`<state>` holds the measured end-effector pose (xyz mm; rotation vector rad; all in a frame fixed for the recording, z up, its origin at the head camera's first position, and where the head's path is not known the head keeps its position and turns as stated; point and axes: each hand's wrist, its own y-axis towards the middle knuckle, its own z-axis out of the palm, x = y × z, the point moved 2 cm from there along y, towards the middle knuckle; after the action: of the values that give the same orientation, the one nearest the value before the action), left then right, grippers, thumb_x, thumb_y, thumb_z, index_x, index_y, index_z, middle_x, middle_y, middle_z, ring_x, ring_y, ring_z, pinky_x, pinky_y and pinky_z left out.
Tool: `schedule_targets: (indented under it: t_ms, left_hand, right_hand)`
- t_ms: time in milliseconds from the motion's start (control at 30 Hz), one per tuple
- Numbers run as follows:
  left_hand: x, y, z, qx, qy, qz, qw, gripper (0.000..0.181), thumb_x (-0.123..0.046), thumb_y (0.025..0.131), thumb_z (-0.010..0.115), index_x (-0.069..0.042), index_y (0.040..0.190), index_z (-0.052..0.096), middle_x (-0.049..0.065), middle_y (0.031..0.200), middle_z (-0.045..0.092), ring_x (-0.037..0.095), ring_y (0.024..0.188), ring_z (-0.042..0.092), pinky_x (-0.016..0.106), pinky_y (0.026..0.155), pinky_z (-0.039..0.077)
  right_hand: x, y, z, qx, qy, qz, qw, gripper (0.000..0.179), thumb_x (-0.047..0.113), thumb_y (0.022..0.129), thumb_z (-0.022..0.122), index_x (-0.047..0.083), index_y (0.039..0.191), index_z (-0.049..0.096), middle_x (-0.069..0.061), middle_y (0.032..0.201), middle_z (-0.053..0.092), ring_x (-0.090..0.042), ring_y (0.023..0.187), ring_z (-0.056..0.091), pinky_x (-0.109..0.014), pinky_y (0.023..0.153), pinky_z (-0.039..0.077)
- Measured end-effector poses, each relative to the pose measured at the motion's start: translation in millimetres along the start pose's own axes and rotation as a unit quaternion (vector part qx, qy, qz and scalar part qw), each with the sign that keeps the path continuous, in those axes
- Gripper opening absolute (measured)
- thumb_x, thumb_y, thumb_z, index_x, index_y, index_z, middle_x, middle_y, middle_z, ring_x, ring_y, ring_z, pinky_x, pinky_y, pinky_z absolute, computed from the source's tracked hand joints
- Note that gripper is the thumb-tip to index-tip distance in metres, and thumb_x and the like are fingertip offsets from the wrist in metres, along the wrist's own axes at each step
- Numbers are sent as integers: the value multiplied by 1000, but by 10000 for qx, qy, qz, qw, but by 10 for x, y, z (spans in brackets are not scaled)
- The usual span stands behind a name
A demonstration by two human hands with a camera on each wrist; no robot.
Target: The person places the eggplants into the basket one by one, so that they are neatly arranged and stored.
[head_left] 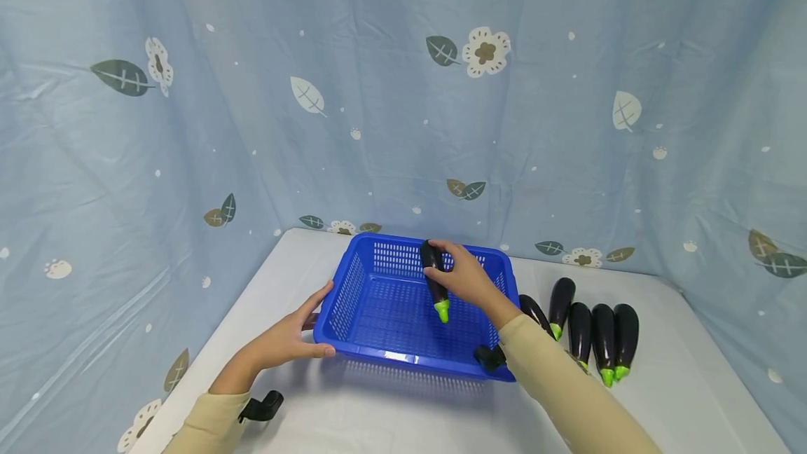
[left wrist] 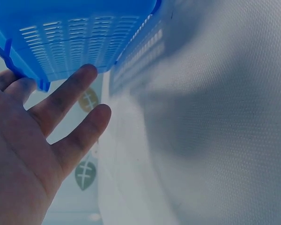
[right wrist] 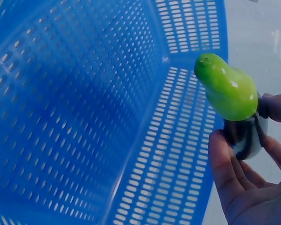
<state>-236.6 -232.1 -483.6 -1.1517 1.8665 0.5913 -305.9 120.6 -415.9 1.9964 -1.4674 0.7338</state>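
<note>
A blue plastic basket (head_left: 391, 328) with slotted walls stands on the white table. Over its inside, my right hand (head_left: 465, 275) holds a dark eggplant (head_left: 435, 273) between thumb and fingers, its bright green stem end pointing down toward me. In the right wrist view this green cap (right wrist: 232, 91) faces the camera, close to the slotted wall. At the basket's left side my left hand (head_left: 284, 335) rests against the rim with thumb and fingers spread. Two of its straight fingers (left wrist: 70, 96) extend below the rim in the left wrist view.
To the right of the basket, several more eggplants (head_left: 603, 338) lie on the white table (head_left: 681, 370), most with green ends toward me. One is partly hidden by the right forearm. A blue patterned curtain (head_left: 403, 125) hangs behind and at both sides.
</note>
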Motion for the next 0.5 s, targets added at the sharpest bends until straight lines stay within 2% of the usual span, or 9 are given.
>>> schedule_targets:
  t_ms: [500]
  left_hand:
    - [22,13,-2,-14,39,46,10000,115,-33,83,85,-31,165,5,22,166,20,47,135,48,67,104,40]
  right_hand:
    - [96,117,164,279,169,2,9995,60,30,96,73,21,150,50,-14,148,52,-34,129,54,-54,99,50]
